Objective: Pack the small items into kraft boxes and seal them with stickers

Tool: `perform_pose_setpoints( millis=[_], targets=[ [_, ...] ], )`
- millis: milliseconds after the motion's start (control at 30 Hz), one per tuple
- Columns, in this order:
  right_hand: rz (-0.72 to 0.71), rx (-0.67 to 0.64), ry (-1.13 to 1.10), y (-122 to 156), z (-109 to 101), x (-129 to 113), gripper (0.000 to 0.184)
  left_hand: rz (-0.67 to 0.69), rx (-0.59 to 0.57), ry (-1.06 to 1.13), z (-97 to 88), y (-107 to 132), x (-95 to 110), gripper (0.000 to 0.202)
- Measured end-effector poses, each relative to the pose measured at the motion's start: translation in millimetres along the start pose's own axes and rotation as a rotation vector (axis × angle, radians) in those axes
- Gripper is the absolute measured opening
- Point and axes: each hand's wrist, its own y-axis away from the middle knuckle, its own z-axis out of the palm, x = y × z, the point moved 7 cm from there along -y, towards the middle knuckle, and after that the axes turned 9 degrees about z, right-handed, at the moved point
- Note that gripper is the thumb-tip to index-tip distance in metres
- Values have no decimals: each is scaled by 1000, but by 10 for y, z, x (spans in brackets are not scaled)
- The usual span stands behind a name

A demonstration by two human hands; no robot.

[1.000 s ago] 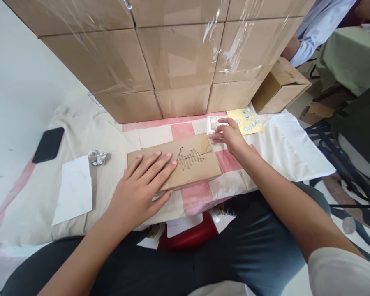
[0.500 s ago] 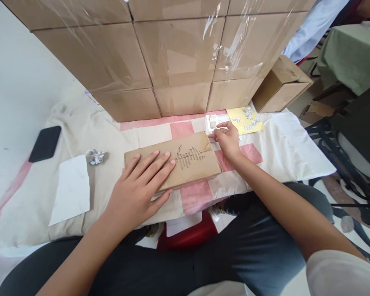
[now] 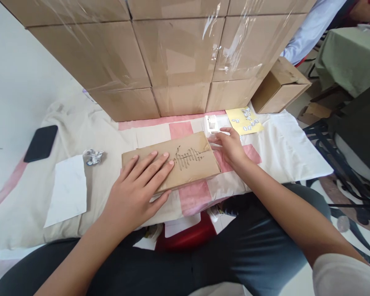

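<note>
A brown cardboard piece (image 3: 197,170) with a row of cut slits (image 3: 188,156) lies flat on a checked cloth in front of me. My left hand (image 3: 138,185) rests flat on its left half, fingers stretched out. My right hand (image 3: 231,144) is at the cardboard's right end, fingers curled as if pinching something small that I cannot make out. Just beyond that hand sits a small white plastic part (image 3: 211,123).
A wall of plastic-wrapped cartons (image 3: 172,53) stands behind the cloth. A yellow sheet (image 3: 245,121) carries several small white pieces. A black phone (image 3: 40,143), a crumpled foil scrap (image 3: 93,156) and white paper (image 3: 67,189) lie left. A person's sleeve (image 3: 311,28) shows top right.
My right hand has drawn back from the white part toward the cardboard's right end. The left hand stays flat on the cardboard.
</note>
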Motion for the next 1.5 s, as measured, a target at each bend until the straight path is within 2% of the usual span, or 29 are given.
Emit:
perform_pose_setpoints(
  millis=[167, 367, 600, 933, 1233, 1500],
  targets=[
    [59, 25, -24, 11, -103, 88, 43, 7, -2, -11, 7, 5, 11, 66],
    [207, -22, -18, -6, -65, 192, 27, 16, -9, -23, 4, 0, 18, 67],
    [334, -81, -54, -71, -60, 317, 22, 25, 6, -35, -16, -21, 28, 64],
    [190, 3, -27, -25, -59, 193, 7, 18, 3, -36, -18, -14, 26, 64],
    [43, 23, 0, -76, -52, 196, 3, 13, 3, -28, -7, -5, 18, 66],
    [-26, 15, 5, -63, -49, 142, 6, 3, 4, -19, -18, -9, 18, 71]
  ],
)
